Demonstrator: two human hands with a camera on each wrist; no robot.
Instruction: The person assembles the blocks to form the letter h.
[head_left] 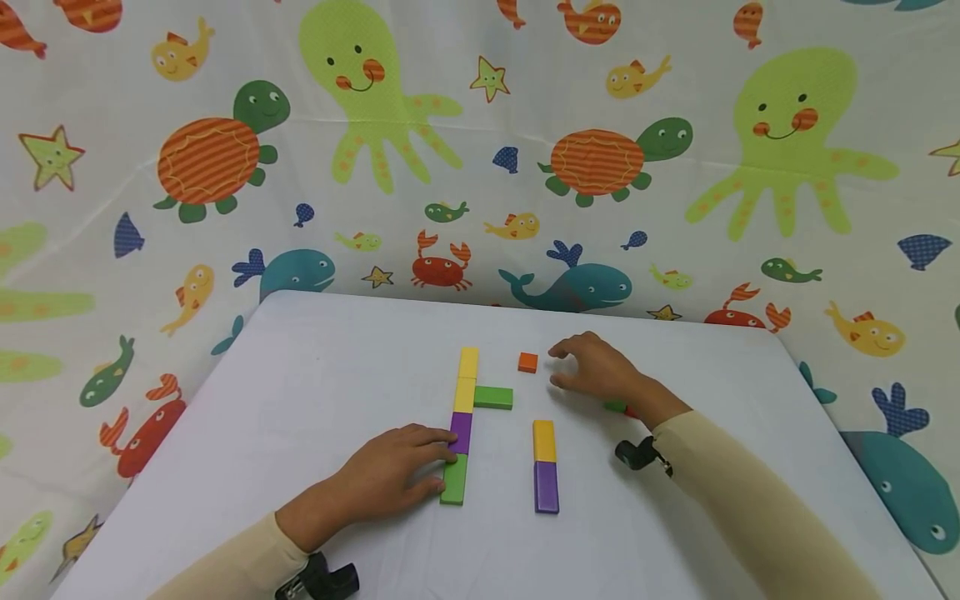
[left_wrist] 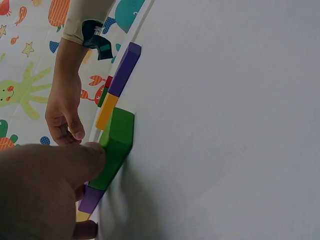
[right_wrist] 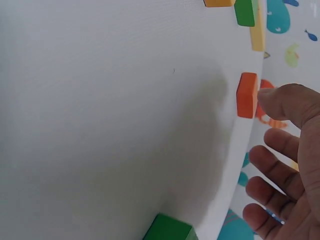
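Two blocks (head_left: 617,407) half-hidden behind wrist.

Both hands low, forearms reaching forward in cream sleeves.
Left hand (head_left: 390,475) lies palm down, fingers extended rightward; right hand (head_left: 596,371) hovers farther forward, fingers loosely curled, holding nothing.

Small orange block (head_left: 528,362) flat on table, green block (head_left: 453,479) ending coloured row

My white counter (head_left: 315,467) carries a separate yellow-and-purple block pair (head_left: 545,465); a sea-creature curtain (head_left: 480,150) hangs behind it.
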